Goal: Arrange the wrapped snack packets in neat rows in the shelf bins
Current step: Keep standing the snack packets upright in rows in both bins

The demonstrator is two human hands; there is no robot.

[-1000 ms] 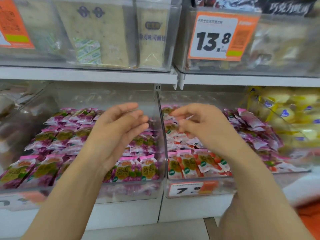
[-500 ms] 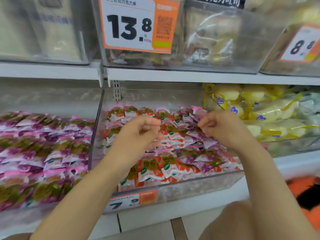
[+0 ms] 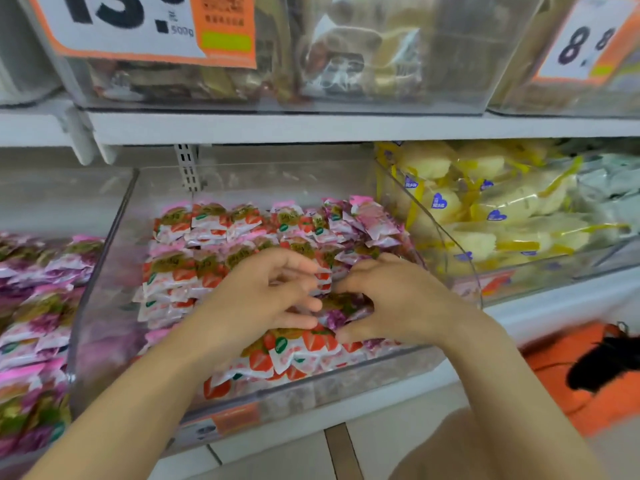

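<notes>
Here, on the lower shelf (image 3: 554, 306), the clear middle bin (image 3: 104, 306) holds strawberry packets (image 3: 180, 271) in rows. Over them the right hand (image 3: 398, 303) has its grip curled round a purple packet (image 3: 341, 310). The left hand (image 3: 256, 299) hovers just beside it, fingers bent, and I cannot tell whether its grip holds anything.

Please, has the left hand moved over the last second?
Yes: the left hand crossed rightward past the clear divider into the strawberry packet bin.
</notes>
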